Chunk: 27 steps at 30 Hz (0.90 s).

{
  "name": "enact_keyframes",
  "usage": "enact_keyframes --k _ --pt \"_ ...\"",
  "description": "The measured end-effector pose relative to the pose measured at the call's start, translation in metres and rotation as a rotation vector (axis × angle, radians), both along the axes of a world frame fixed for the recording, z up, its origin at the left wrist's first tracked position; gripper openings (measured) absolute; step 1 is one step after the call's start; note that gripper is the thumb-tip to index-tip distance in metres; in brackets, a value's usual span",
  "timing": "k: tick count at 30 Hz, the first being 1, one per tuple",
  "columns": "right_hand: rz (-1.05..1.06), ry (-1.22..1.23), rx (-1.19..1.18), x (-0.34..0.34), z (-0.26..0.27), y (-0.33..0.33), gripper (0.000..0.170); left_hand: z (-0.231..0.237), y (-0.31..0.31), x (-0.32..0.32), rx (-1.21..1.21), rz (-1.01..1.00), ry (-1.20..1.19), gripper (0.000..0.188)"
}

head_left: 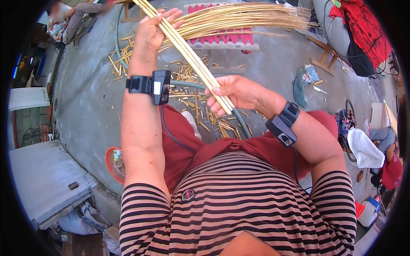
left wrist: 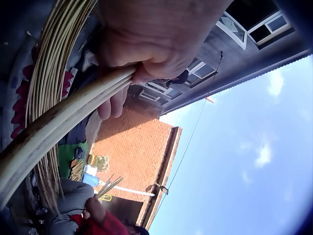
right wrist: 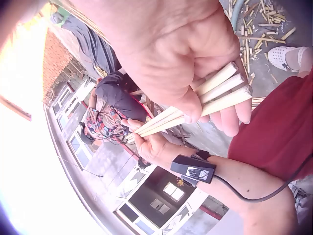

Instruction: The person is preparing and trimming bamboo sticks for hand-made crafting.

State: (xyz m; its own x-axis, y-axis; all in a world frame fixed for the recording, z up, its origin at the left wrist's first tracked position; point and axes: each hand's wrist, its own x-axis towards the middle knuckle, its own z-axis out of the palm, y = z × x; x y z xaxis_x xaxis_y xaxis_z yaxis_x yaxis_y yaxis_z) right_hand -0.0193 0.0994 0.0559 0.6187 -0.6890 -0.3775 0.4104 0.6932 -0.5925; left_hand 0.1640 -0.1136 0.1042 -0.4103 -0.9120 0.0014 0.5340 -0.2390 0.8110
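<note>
Three pale yellow plant stalks (head_left: 194,59) run slantwise between the two hands. My left hand (head_left: 151,34) holds them farther up, thumb laid over them and fingertips spread out past the far side. My right hand (head_left: 241,91) pinches the near end, its thumb on top and fingers underneath. In the right wrist view the cut ends of the stalks (right wrist: 220,93) fan slightly apart over the fingers. Beyond the left hand lies a long bundle of similar stalks (head_left: 239,19) with feathery tips at the right.
The bundle lies across a low bench with pink scalloped cloth (head_left: 224,38). Short cut stalk pieces (head_left: 183,72) litter the floor by the feet, where a grey-green hose (head_left: 243,123) crosses. An orange basin (head_left: 109,164) stands at left. Other people sit around, one in red (left wrist: 105,223).
</note>
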Motion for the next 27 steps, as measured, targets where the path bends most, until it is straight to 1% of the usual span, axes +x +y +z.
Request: enact_keyframes --k 2,4,7,8,12,13,14,15,16,17,18,19,20,23,24,25,26,27 --pt "0.018 -0.042 0.007 0.0 0.0 0.0 0.02 -0.003 0.0 -0.005 0.032 -0.013 -0.025 0.018" --pt "0.011 -0.003 0.008 0.0 -0.005 0.001 0.019 -0.009 0.0 -0.009 0.061 -0.028 -0.021 0.018" --pt "-0.03 0.059 0.006 0.0 -0.013 0.002 0.018 -0.019 0.003 -0.019 0.094 0.008 -0.001 0.017" --pt "-0.049 0.081 0.006 0.0 -0.016 0.003 0.018 -0.026 0.004 -0.024 0.15 0.032 0.022 0.018" --pt "-0.277 0.175 -0.018 0.002 -0.021 -0.001 0.015 -0.04 0.04 -0.05 0.192 -0.133 -0.069 0.02" --pt "-0.316 0.206 -0.027 0.001 -0.02 -0.005 0.014 -0.039 0.054 -0.059 0.2 -0.192 -0.077 0.021" --pt "-0.353 0.238 -0.034 0.001 -0.019 -0.008 0.014 -0.039 0.067 -0.065 0.196 -0.235 -0.147 0.022" --pt "-0.388 0.268 -0.04 0.0 -0.018 -0.01 0.014 -0.039 0.074 -0.069 0.187 -0.244 -0.168 0.021" --pt "-0.359 0.297 -0.089 -0.003 -0.017 -0.011 0.02 -0.04 0.079 -0.072 0.178 -0.251 -0.189 0.021" --pt "-0.386 0.232 -0.092 -0.003 -0.015 -0.011 0.026 -0.04 0.08 -0.073 0.167 -0.255 -0.211 0.02" --pt "-0.412 0.165 -0.097 -0.002 -0.012 -0.009 0.031 -0.033 0.078 -0.072 0.207 -0.206 -0.176 0.021" --pt "-0.438 0.099 -0.107 -0.001 -0.008 -0.009 0.037 -0.032 0.072 -0.07 0.195 -0.16 -0.14 0.021" --pt "-0.423 0.069 -0.133 -0.001 -0.008 -0.01 0.06 -0.031 0.064 -0.065 0.178 -0.113 -0.101 0.022" --pt "-0.642 -0.092 0.024 -0.002 -0.019 -0.013 0.072 -0.023 0.051 -0.061 0.169 0.001 -0.049 0.023" --pt "-0.684 -0.044 0.032 -0.005 -0.015 -0.013 0.079 -0.026 0.052 -0.061 0.151 0.021 -0.05 0.023" --pt "-0.755 -0.008 0.032 -0.006 -0.022 -0.014 0.08 -0.026 0.051 -0.06 0.122 0.044 -0.048 0.022" --pt "-0.827 0.019 0.009 -0.007 -0.025 -0.02 0.082 -0.027 0.056 -0.061 0.149 0.033 -0.031 0.021" --pt "-0.869 0.058 0.018 -0.007 -0.014 -0.022 0.081 -0.028 0.064 -0.067 0.154 0.019 -0.013 0.02"
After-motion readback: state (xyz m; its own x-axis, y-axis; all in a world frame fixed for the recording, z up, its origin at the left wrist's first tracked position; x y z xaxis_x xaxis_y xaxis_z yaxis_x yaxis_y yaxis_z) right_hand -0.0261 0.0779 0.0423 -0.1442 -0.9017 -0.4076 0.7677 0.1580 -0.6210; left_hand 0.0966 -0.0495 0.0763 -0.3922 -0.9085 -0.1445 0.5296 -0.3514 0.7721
